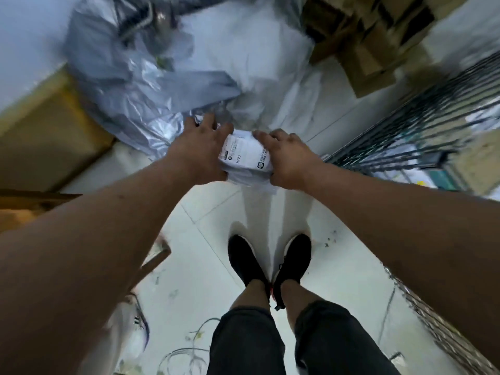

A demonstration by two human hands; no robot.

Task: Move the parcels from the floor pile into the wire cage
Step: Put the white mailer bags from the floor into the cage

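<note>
A small white plastic parcel (244,156) with a printed shipping label is held between both my hands above the tiled floor. My left hand (201,155) grips its left side, thumb under the near edge. My right hand (286,161) grips its right side, fingers over the top. Just beyond lies the floor pile of grey and white plastic parcel bags (151,85). The dark wire cage (422,131) stands to the right, with parcels inside it.
A large brown cardboard box (46,139) sits at the left and several brown cartons (370,41) at the back right. My two feet in black shoes (267,263) stand on the white tiled floor. Loose wires (184,353) lie near the bottom left.
</note>
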